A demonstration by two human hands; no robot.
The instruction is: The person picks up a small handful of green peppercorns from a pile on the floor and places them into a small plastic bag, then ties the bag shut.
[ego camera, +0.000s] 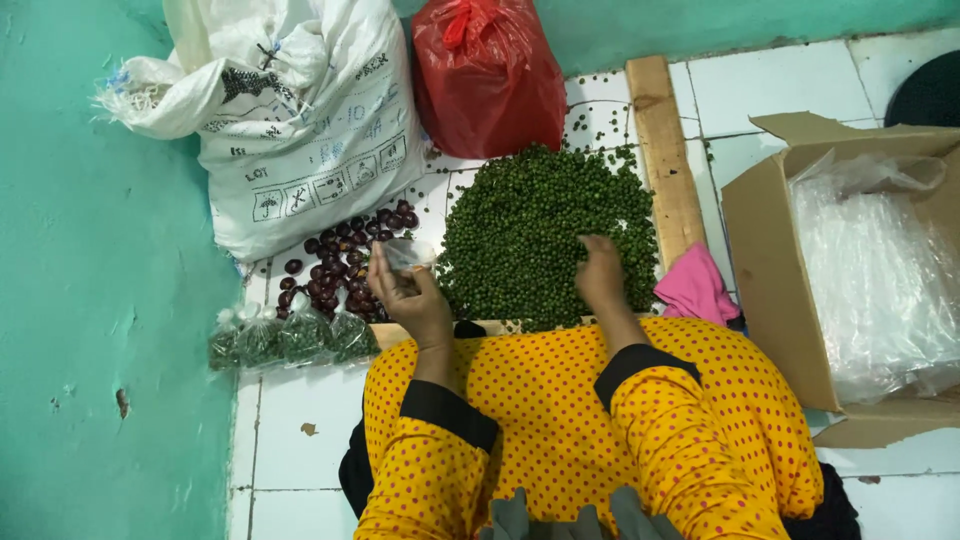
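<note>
Peppercorns [545, 235]: 1 pile, 2 hands [600, 275], 1 bag [408, 253].

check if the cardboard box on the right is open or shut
Open. The cardboard box has its flaps folded outward, and the clear plastic bags inside it are in plain view.

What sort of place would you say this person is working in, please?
Probably a small home or back-room packing spot, on the floor: a heap of small green balls on white tiles, a white woven sack, and a cardboard box of clear plastic bags.
</note>
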